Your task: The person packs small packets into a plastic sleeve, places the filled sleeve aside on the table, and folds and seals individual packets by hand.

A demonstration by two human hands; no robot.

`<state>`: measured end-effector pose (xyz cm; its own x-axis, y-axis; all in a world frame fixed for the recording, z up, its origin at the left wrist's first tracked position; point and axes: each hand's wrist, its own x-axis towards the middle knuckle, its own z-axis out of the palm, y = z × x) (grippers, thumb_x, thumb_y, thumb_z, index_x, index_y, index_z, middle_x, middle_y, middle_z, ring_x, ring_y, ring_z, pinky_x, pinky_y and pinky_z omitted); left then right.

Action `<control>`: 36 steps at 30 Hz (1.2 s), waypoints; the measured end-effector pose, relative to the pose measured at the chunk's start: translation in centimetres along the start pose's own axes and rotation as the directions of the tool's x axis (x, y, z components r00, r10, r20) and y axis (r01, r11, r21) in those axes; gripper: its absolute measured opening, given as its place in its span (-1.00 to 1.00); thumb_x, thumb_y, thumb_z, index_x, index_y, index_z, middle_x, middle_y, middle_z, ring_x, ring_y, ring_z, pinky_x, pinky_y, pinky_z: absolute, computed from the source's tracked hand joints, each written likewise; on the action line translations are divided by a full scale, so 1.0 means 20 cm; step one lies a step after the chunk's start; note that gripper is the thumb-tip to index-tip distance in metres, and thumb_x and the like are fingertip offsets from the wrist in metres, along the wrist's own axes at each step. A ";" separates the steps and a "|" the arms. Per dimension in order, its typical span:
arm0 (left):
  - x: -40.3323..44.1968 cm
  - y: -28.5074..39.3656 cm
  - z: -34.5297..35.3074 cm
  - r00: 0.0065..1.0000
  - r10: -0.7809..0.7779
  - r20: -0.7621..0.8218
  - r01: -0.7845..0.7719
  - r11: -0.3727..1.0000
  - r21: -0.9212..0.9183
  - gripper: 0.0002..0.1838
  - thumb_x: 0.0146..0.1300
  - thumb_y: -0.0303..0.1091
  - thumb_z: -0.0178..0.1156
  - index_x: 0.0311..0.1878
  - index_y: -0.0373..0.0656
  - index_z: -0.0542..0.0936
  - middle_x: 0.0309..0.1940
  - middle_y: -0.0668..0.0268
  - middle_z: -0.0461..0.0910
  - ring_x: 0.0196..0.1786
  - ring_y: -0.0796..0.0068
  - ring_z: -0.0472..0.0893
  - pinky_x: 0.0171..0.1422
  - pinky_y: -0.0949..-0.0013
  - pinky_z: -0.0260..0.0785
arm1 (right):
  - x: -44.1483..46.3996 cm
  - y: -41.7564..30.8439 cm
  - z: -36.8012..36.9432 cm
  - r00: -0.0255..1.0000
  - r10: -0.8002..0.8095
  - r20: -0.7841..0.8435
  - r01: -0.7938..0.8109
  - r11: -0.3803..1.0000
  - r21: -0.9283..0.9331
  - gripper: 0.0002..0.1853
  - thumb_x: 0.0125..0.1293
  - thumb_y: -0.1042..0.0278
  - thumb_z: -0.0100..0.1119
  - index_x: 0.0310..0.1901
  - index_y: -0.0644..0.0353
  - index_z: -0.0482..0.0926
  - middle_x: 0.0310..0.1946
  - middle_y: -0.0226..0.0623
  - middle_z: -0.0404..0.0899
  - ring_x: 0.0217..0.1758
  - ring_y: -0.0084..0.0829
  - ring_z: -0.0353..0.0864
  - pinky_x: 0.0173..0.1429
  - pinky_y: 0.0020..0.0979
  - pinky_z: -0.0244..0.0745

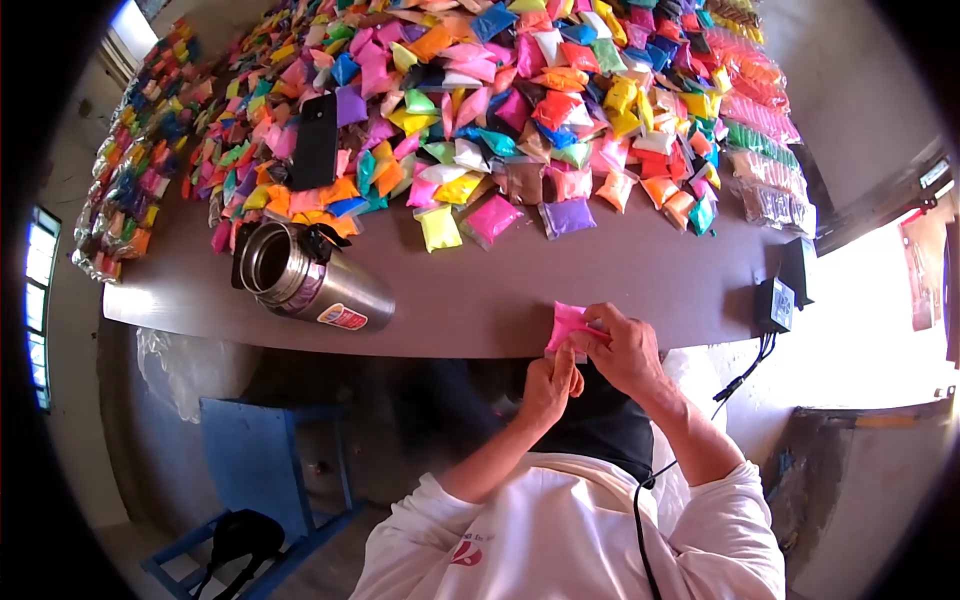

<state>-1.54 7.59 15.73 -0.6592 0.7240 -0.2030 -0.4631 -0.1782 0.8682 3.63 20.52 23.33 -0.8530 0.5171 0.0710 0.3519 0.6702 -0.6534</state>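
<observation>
A bright pink packet (pixel 566 322) in clear plastic is held just over the table's front edge. My right hand (pixel 630 352) is closed on its right side, thumb and fingers pinching it. My left hand (pixel 550 388) is closed at the packet's lower edge, a fingertip pressed up against the plastic and the other fingers curled. Part of the packet is hidden behind my fingers. Closest to my hands on the table lie a purple packet (pixel 568 217), a pink packet (pixel 492 219) and a yellow packet (pixel 438 229).
Many colourful packets (pixel 480 70) are heaped across the table (pixel 450 300). A black phone (pixel 315 142) rests on them. An uncapped steel flask (pixel 325 285) stands at left. A small black box with cables (pixel 775 305) sits at the right edge. A blue stool (pixel 250 455) is below left.
</observation>
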 end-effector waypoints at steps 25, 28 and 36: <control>-0.14 -0.33 -0.59 0.871 -0.266 -0.412 0.272 0.961 -0.045 -0.50 0.40 -0.09 0.18 -0.66 -0.05 0.36 -0.71 0.32 0.43 -0.62 0.46 0.45 -0.49 0.35 0.30 | 0.49 -0.30 0.48 0.956 -0.263 -0.127 0.291 0.902 0.319 -0.84 0.34 0.29 0.20 -0.14 0.16 0.57 -0.45 -0.06 0.61 -0.35 0.07 0.63 -0.30 -0.12 0.51; -0.13 -0.34 -0.59 0.885 -0.236 -0.400 0.258 0.966 0.000 -0.50 0.40 -0.11 0.18 -0.66 -0.07 0.34 -0.72 0.30 0.40 -0.63 0.45 0.44 -0.50 0.36 0.28 | 0.44 -0.18 0.41 0.978 -0.107 -0.181 0.182 0.861 0.475 -0.88 0.48 0.37 0.08 -0.11 0.23 0.52 -0.56 -0.35 0.49 -0.49 -0.44 0.52 -0.36 -0.41 0.41; -0.07 -0.46 -0.63 0.889 -0.325 -0.322 0.363 0.930 0.065 -0.49 0.37 -0.10 0.19 -0.67 -0.09 0.34 -0.72 0.25 0.44 -0.67 0.40 0.41 -0.52 0.35 0.23 | 0.20 0.08 0.05 0.922 0.011 -0.386 0.042 0.991 0.130 -0.87 0.36 0.44 0.04 -0.09 0.15 0.50 -0.39 -0.06 0.58 -0.27 -0.01 0.63 -0.20 -0.11 0.51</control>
<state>-3.77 -0.25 2.26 -0.6263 0.4876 -0.6083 -0.6316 0.1402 0.7625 0.47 23.06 21.84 -0.6340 0.6901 0.3489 0.2629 0.6167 -0.7420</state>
